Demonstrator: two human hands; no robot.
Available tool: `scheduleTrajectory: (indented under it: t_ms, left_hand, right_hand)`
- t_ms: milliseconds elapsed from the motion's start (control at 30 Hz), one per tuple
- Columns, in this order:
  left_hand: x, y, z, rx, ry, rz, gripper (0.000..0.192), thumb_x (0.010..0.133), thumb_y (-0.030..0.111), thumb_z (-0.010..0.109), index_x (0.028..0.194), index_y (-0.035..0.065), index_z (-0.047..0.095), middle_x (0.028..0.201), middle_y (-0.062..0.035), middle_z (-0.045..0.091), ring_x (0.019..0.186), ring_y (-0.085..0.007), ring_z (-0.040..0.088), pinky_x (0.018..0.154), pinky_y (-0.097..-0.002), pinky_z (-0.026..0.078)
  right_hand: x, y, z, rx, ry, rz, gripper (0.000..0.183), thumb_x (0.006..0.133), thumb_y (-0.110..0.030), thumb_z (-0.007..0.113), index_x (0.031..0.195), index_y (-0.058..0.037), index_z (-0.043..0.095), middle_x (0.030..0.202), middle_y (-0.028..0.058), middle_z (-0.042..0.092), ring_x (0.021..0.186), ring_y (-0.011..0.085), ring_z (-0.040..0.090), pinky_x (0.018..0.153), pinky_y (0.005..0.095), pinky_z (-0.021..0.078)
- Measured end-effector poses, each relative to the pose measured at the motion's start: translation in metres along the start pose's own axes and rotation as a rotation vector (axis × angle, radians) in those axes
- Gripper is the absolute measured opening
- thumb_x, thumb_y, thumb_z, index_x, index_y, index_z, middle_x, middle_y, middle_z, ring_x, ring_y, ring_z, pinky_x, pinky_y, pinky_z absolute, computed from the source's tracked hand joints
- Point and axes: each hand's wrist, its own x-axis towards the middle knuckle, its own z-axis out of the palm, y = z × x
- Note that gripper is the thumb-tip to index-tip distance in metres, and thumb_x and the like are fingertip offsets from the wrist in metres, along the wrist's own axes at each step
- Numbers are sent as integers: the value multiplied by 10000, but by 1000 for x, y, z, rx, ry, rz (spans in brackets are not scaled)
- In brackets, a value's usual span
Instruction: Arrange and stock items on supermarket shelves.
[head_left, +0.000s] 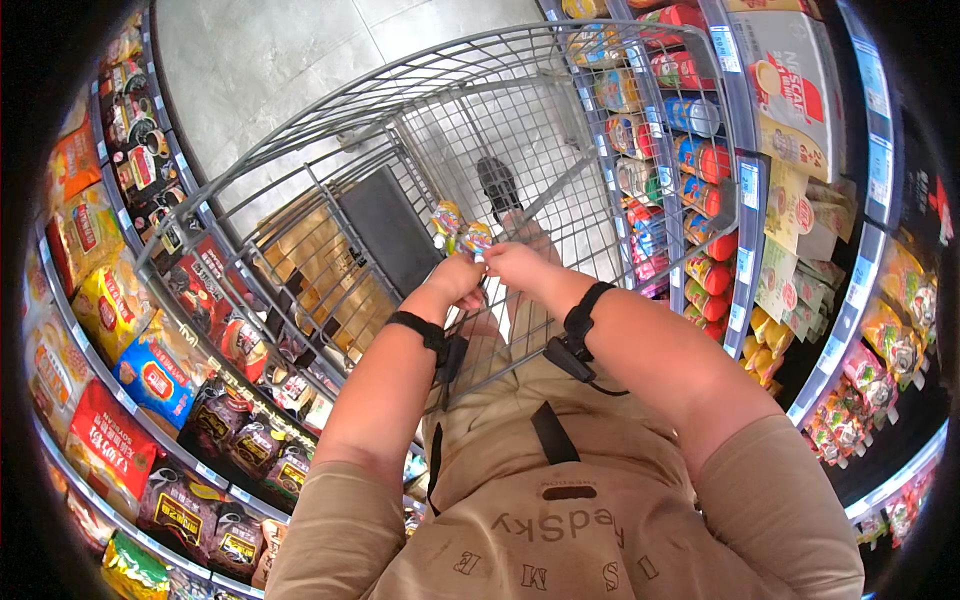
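Both of my hands meet over the near end of a metal wire shopping cart (480, 90). Between them are small, colourful wrapped packets (461, 229), too small to identify. My left hand (457, 281) has its fingers curled at the lower end of the packets. My right hand (514, 262) pinches the same packets from the other side, its fingertips touching or nearly touching the left ones. A black strap with a small device circles each forearm. To the left of the packets is a dark grey panel (391, 229) on the cart.
Shelves with bagged foods (154, 379) curve along the left. On the right, shelves hold red-lidded jars (716, 202), a Nescafé box (791, 90) and hanging bags (892, 337). Brown cardboard (322, 277) shows through the cart's wires at left. A dark shoe (499, 180) is on the grey floor.
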Motion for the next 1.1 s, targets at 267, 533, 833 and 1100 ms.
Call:
scheduleTrajectory:
  t_ms: [267,533,833,1100]
  left_hand:
    - [-92,-27,-20,203,215,322,192,934,163,650,966,-15,587,748,-139,689,537,-216,681,514,-358,553]
    - [-265,-69,-20,461,531,707,169,844,76,788,832,9,633,698,-60,650,656,-136,608,613,-326,497]
    - [-433,-173,9,511,747,841,166,818,117,819,834,10,693,713,-126,658,620,-222,597,615,-327,494]
    - [-417,-216,9,232,741,1030,96,937,10,674,873,-17,608,727,-69,674,710,-123,654,674,-286,520]
  right_hand:
    - [-86,-50,-47,382,37,-5,322,985,-149,560,1277,-26,613,1205,99,702,1123,207,671,896,346,549]
    - [-211,-55,-90,485,109,-319,364,1002,-137,478,1321,15,566,1305,182,657,1204,273,651,964,391,550]
    - [-302,21,-84,656,190,-430,339,992,-101,462,1293,12,571,1271,192,663,1172,299,656,996,436,533]
    - [-382,102,-43,688,338,-414,270,987,-106,493,1220,-21,602,1179,132,692,1097,261,683,919,401,560]
